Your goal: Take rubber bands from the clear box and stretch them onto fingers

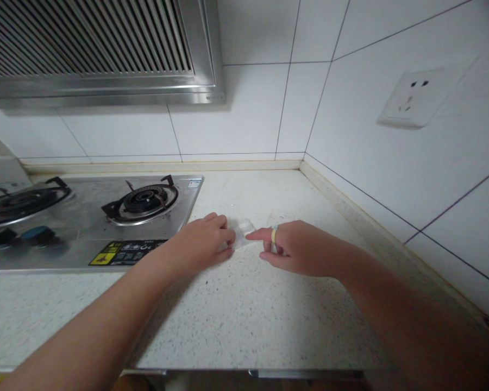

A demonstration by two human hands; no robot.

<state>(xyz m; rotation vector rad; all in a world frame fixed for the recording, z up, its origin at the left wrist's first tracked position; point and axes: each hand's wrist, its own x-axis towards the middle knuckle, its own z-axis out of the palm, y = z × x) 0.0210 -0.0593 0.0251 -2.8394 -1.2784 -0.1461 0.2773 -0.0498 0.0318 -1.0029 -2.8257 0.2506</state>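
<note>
A small clear plastic piece (243,229), perhaps a wrapper or bit of film, lies on the speckled countertop (244,320) between my two hands. My left hand (206,239) has its fingers curled and pinched on the left edge of the piece. My right hand (293,247) points its index finger at the piece's right edge, touching it, with the other fingers curled under; a pale band sits on that index finger. What exactly the clear piece is I cannot make out.
A steel gas stove (85,217) with two burners lies left of my hands. A range hood (101,49) hangs above it. White tiled walls meet in the corner behind, with a wall socket (418,98) on the right wall. The counter's front edge runs close to me.
</note>
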